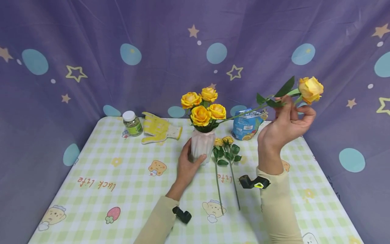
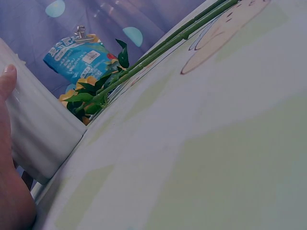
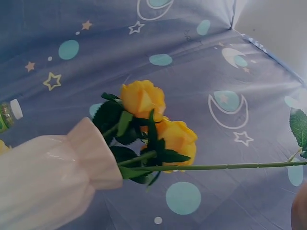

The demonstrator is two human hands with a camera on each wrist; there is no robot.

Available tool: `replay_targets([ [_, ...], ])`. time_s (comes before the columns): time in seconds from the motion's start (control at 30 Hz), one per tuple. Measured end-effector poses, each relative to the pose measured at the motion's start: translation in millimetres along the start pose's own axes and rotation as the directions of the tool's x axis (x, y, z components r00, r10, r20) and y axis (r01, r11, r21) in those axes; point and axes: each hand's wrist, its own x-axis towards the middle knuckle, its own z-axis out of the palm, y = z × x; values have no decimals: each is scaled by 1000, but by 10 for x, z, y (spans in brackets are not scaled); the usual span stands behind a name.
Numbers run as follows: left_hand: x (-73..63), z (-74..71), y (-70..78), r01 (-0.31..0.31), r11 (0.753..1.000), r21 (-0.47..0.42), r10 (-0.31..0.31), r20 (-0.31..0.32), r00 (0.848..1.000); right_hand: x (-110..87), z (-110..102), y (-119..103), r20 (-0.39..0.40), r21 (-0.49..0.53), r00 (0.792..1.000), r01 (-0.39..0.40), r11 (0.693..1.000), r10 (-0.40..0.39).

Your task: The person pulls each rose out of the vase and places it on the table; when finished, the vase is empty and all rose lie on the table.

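Observation:
My left hand [image 1: 186, 166] holds the white ribbed vase [image 1: 202, 144] around its side, thumb across the front. Several yellow roses [image 1: 201, 116] fill the vase's mouth. My right hand [image 1: 283, 127] is raised at the right and pinches another yellow rose [image 1: 310, 89] by its stem just under the bloom. That stem [image 3: 211, 166] slants from the hand down to the vase, its lower end at the mouth among the leaves. Two more yellow roses [image 1: 228, 152] lie on the table just right of the vase, stems toward me.
A blue pouch [image 1: 245, 127] with a metal clip stands behind the lying roses. To the left at the back are a yellow-and-white glove [image 1: 158, 128] and a white-lidded jar [image 1: 132, 123]. A checked cloth [image 1: 91, 203] covers the table, and a purple curtain [image 1: 170, 30] surrounds it.

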Motion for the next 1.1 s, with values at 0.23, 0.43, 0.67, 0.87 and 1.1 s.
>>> replay_targets([
  [0.23, 2, -10, 21, -10, 1000, -10, 10, -2, 1000, 134, -31, -37, -42, 12, 999, -12, 1000, 12],
  [0.43, 5, -7, 18, 1, 1000, -7, -1, -2, 1000, 250, -88, -84, -70, 62, 996, -48, 997, 53],
  [0.67, -1, -7, 17, 4, 1000, 4, -4, 0, 1000, 327, -197, -70, -49, 26, 997, -62, 998, 64],
  [0.87, -2, -2, 12, -6, 1000, 5, 6, -3, 1000, 325, -386, 17, 3, -80, 995, -94, 992, 95],
  [1.1, -3, -5, 4, -15, 1000, -16, 15, 1, 1000, 263, -601, 78, 139, -231, 981, -100, 968, 134],
])
